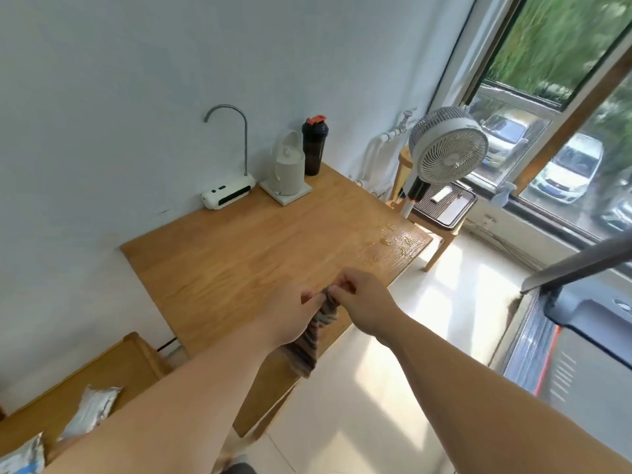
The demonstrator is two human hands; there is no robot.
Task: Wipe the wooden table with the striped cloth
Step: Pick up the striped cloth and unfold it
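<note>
Hands meeting above the wooden table (239, 254) near its front edge, left hand (290, 314) and right hand (366, 299) both pinching the bunched top of the striped cloth (309, 343), cloth hanging down past that edge, water droplets (393, 239) at the table's far right corner, white kettle (286, 165) and black shaker bottle (314, 145) at its back by the wall.

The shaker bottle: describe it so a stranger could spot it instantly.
Look at the wooden table against the white wall. At its far corner, beside the white kettle, stands the shaker bottle: the only dark thing there, with an orange-red cap.
</note>
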